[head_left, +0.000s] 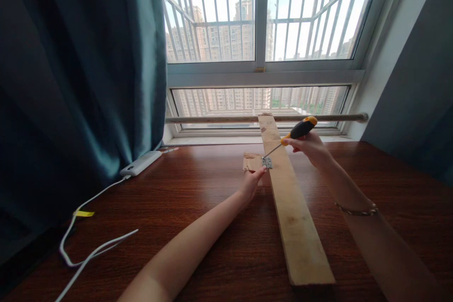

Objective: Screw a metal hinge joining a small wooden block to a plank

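Seems to be at a screw-turning step, using the right hand [313,148] and left hand [250,181] together; impossible to tell whether tightening or loosening. Working on a broad, glossy, red-brown wood-grain counter [226,264], bounded beyond both hands by a grey-framed glass window [260,19] and, far to the left of the left hand, by a heavy dark-blue cloth curtain [88,56]. Just right of the left hand, note a long, flat, pale wooden plank [290,198], laid lengthwise with its far end toward the window. Well to the left of the left hand, find a thin, looping white cable [61,247] joined to a flat, white, rectangular box [141,163], too far off to hinder the work. Gripping a yellow-and-black-handled screwdriver [300,128] in the right hand, slanted down toward the left hand. Just beyond the left hand, see a small, flat, light-brown wooden block [250,161], and at its fingertips a grey metal hinge [267,163], apparently bridging block and plank. Steadying the near edge there with left thumb and fingers drawn together, pinching or only pressing, hard to say. Next, probably calls for keeping the tip seated, pushing along the shaft and twisting. Watch the left fingertips, near enough to be caught by a slip.
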The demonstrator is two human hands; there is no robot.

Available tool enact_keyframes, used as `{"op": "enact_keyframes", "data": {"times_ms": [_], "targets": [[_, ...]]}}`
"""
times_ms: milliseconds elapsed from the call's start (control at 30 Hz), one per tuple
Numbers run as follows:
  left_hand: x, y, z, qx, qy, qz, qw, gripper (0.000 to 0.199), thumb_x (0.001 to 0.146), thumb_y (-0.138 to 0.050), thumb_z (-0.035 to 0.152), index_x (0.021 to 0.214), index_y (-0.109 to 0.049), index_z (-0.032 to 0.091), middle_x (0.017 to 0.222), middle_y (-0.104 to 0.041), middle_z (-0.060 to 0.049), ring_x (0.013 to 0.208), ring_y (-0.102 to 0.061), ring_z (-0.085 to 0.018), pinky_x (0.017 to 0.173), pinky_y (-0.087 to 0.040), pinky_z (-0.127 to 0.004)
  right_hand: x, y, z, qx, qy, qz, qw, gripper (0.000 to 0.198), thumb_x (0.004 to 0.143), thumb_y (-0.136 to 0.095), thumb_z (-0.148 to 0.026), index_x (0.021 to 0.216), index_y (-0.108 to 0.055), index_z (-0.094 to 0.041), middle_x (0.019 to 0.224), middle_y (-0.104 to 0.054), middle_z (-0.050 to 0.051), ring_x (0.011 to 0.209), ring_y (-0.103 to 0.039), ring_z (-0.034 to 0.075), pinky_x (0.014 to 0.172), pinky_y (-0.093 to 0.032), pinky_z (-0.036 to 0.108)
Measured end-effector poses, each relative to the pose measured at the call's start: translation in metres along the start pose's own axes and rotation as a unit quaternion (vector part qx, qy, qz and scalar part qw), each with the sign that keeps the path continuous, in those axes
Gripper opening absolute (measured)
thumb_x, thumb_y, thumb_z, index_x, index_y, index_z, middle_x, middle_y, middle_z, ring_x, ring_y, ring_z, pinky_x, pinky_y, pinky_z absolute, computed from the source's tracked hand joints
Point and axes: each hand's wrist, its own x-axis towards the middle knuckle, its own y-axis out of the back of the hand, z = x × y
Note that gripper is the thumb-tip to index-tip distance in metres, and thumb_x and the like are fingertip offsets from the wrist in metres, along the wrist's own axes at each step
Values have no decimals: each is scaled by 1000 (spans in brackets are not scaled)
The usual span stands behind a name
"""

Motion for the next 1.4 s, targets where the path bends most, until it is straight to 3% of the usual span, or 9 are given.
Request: {"op": "enact_keyframes", "data": {"times_ms": [133, 400, 667, 800, 933, 1100, 1233, 1333, 1400], "targets": [[-1, -2, 1, -31, -2, 5, 1000, 42, 60, -73, 16, 100, -63, 14, 97, -68, -9, 104, -58, -23, 97, -38, -38, -4, -2, -4, 32, 2, -27, 999, 28, 47, -76, -24, 68, -62, -15, 71, -65, 3, 64, -59, 16, 45, -47, 23], [-2, -5, 2, -102, 63, 37, 992, 29, 53, -71, 4, 81, -65, 12, 81, -70, -5, 81, -64, -16, 90, -42, -30, -7, -6, -8, 38, 34, -54, 997, 33, 49, -77, -30, 75, -63, -15, 73, -65, 3, 55, -56, 12, 45, -42, 23], [2, 3, -3, -112, 130, 3, 985, 13, 57, -66, 5, 69, -64, 11, 78, -68, -6, 80, -62, -16, 88, -41, -32, -6, -11, -2, -1, 73, -38, 997, 33, 53, -75, -40, 71, -62, -16, 71, -65, 4, 53, -56, 13, 44, -41, 25], [1, 2, -2, -119, 137, 0, 983, 11, 57, -63, 4, 66, -64, 10, 79, -68, -7, 80, -61, -16, 89, -40, -31, -4, -9, 6, -113, 122, 29, 986, 35, 55, -73, -46, 70, -62, -16, 65, -65, 5, 51, -57, 16, 45, -42, 28], [0, 1, -1, -116, 138, -3, 984, 15, 58, -62, 5, 72, -65, 11, 82, -68, -8, 83, -61, -17, 89, -40, -31, -4, -13, 14, -229, 168, 156, 946, 34, 57, -71, -47, 65, -60, -16, 60, -63, 5, 52, -55, 18, 49, -42, 30], [0, 1, -1, -109, 128, 11, 986, 13, 58, -62, 5, 69, -64, 12, 79, -68, -7, 80, -61, -16, 87, -41, -30, -5, -21, 13, -27, 105, 86, 990, 34, 59, -70, -39, 82, -58, -17, 73, -66, 4, 39, -46, 8, 36, -37, 24], [0, 1, 1, -113, 129, 15, 985, 11, 57, -61, 3, 65, -64, 12, 76, -68, -6, 79, -61, -15, 87, -42, -29, -8, -14, -1, 119, 39, -15, 992, 40, 54, -75, -26, 87, -53, -18, 86, -67, 5, 53, -60, 12, 48, -50, 26], [0, -1, 2, -117, 128, 20, 985, 10, 57, -62, 3, 62, -63, 12, 75, -68, -6, 79, -61, -15, 88, -43, -29, -10, -8, -7, 138, 18, -46, 989, 43, 53, -76, -26, 89, -55, -18, 92, -67, 6, 60, -65, 16, 55, -55, 30], [-1, -1, 3, -117, 129, 21, 984, 10, 57, -62, 4, 62, -63, 12, 75, -67, -6, 79, -61, -15, 88, -43, -29, -9, -9, -5, 92, 41, -7, 995, 39, 53, -77, -31, 84, -56, -16, 85, -67, 6, 54, -63, 16, 47, -53, 28]]}}
